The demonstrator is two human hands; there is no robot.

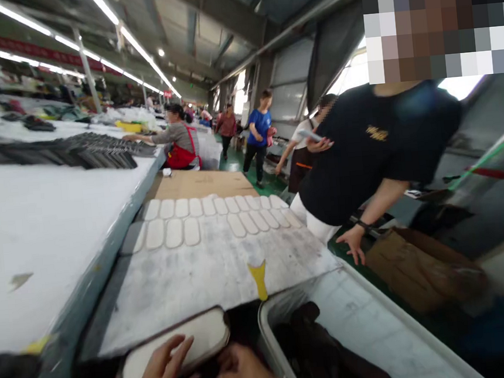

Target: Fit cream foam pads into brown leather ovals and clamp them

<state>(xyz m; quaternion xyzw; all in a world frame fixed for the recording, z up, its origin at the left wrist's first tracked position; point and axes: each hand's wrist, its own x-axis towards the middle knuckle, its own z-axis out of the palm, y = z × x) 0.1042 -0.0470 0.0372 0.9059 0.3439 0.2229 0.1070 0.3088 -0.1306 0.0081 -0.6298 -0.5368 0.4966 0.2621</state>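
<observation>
Pale panel under left grip, fingers spread; right grip beside edge, hold unclear.

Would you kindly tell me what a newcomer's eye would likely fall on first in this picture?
Probably the person in a black T-shirt, standing large at the right. Next come two rows of pale rounded pieces on the work table, with a yellow forked piece at its near edge. At the bottom, the left hand lies on a dark-edged pale panel, the right hand close to its edge.

Cream oblong panel, round-cornered, dark-edged
</observation>
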